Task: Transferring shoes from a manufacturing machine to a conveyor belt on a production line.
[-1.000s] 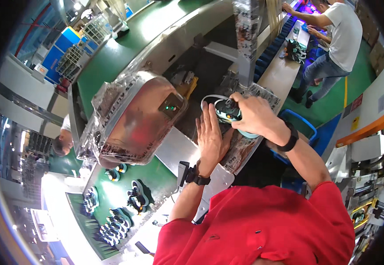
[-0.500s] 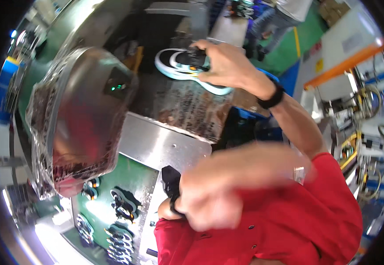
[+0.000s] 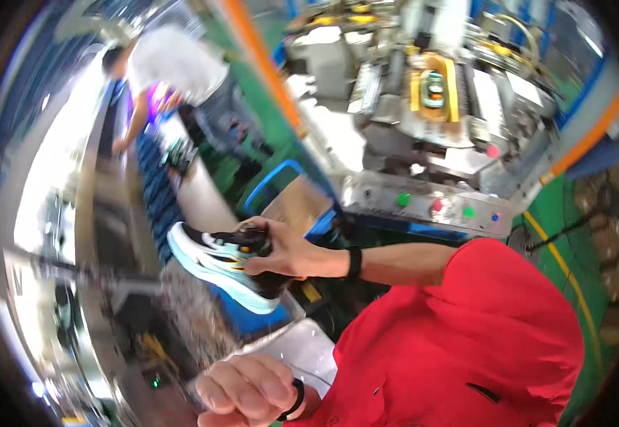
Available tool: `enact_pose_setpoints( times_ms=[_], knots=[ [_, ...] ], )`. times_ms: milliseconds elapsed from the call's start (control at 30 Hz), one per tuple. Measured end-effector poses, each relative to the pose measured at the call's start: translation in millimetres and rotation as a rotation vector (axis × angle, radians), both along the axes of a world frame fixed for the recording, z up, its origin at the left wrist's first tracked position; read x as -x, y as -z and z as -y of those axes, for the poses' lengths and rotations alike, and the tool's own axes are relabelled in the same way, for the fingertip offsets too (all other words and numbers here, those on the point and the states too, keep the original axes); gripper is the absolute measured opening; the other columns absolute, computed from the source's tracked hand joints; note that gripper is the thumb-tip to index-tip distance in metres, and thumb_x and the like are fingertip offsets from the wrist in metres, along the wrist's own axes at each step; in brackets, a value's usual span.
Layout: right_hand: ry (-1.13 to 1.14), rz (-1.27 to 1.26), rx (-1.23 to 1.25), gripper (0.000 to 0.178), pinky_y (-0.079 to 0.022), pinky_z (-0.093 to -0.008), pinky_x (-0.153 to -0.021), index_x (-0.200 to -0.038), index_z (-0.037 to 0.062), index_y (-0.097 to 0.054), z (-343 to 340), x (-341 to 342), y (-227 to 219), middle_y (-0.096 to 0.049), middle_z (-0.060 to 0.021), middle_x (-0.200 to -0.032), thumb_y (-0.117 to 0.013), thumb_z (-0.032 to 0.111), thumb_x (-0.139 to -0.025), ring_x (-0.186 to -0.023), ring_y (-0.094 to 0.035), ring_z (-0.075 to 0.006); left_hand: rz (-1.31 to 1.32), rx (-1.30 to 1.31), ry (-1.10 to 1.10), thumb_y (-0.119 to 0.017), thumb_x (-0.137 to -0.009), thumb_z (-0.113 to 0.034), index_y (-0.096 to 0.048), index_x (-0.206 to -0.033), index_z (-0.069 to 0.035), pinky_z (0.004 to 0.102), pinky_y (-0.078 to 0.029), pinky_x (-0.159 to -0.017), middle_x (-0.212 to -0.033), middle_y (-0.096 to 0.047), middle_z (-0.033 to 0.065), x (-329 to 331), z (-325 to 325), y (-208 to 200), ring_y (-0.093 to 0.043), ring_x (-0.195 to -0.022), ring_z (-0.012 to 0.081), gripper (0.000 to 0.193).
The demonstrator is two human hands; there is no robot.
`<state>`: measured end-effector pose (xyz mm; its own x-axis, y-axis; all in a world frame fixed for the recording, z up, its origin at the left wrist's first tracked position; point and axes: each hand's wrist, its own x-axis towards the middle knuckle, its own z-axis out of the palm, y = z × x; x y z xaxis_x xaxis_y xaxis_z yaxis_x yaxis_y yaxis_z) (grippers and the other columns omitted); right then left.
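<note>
A sneaker (image 3: 206, 260) with a pale blue-white sole and dark upper hangs tilted left of centre, its sole facing the lower left. My right hand (image 3: 281, 250) is closed around its ankle end, thumb along the side; the fingers behind the shoe are hidden. Nearest the lower edge, my left hand (image 3: 247, 388) is curled into a fist with nothing showing in it. It is held apart from the sneaker, close to a white surface (image 3: 309, 349). Each wrist carries a black band.
At the upper right stands a machine with a button panel (image 3: 427, 206); another shoe (image 3: 432, 89) sits in its yellow-edged holder. A blue-rimmed bin with cardboard (image 3: 302, 206) lies beyond my right hand. A person in a white shirt (image 3: 178, 64) works at the upper left beside a conveyor.
My view has turned right, bringing the button-panel machine into sight. The sneaker, still in my right hand, is lifted off the worn work surface. My left fist shows at the lower edge.
</note>
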<state>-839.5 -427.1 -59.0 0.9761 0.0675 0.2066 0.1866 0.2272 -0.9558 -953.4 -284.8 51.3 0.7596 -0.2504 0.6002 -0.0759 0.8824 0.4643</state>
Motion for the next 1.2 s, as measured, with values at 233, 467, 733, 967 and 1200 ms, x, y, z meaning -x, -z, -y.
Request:
enact_pose_setpoints(
  times_ms=[233,467,733,967,1200],
  knots=[
    [0.567,0.006,-0.382,0.062,-0.044,-0.0304,-0.092,-0.128,0.0066,-0.052,239,110,-7,-0.057,-0.0038,-0.11,-0.076,0.019,-0.072,-0.103,-0.053,-0.0148,0.079,-0.536,-0.19,-0.055,-0.098,-0.022,-0.061,-0.101,0.01,0.0456,-0.055,-0.084,-0.095,-0.066,0.0241,-68,183,24,-0.067,-0.087,0.0346,0.033],
    [1.225,0.111,-0.115,0.063,-0.042,-0.0286,-0.095,-0.128,0.0015,-0.051,401,208,9,-0.058,-0.0056,-0.115,-0.076,0.022,-0.075,-0.104,-0.054,-0.0146,0.04,-1.12,0.27,-0.06,-0.096,-0.029,-0.056,-0.123,0.008,0.0315,-0.055,-0.087,-0.118,-0.063,0.0178,-154,433,126,-0.065,-0.103,0.0236,0.047],
    [1.703,-0.091,0.23,0.06,-0.043,-0.0288,-0.093,-0.124,0.0003,-0.054,453,286,24,-0.059,-0.0075,-0.114,-0.074,0.03,-0.075,-0.103,-0.056,-0.0159,0.344,-1.475,-0.07,-0.075,-0.077,-0.04,-0.062,-0.096,0.011,0.0399,-0.05,-0.079,-0.092,-0.068,0.0252,-207,656,247,-0.065,-0.091,0.036,0.057],
    [1.826,-0.27,0.306,0.053,-0.045,-0.0277,-0.09,-0.123,-0.001,-0.054,468,272,26,-0.059,-0.0065,-0.112,-0.069,0.016,-0.074,-0.099,-0.057,-0.014,0.43,-1.655,-0.268,-0.072,-0.075,-0.025,-0.048,-0.114,0.008,0.0487,-0.048,-0.09,-0.109,-0.06,0.032,-221,730,300,-0.06,-0.109,0.0405,0.057],
    [1.569,-0.664,0.687,0.068,-0.053,-0.0346,-0.075,-0.114,-0.0101,-0.058,606,163,4,-0.066,-0.023,-0.097,-0.073,0.036,-0.067,-0.084,-0.067,-0.0257,-0.476,-1.098,0.584,-0.071,-0.082,-0.013,-0.066,-0.096,-0.002,0.0366,-0.055,-0.065,-0.094,-0.069,0.0089,-219,640,262,-0.068,-0.077,0.0233,0.018]
  ],
)
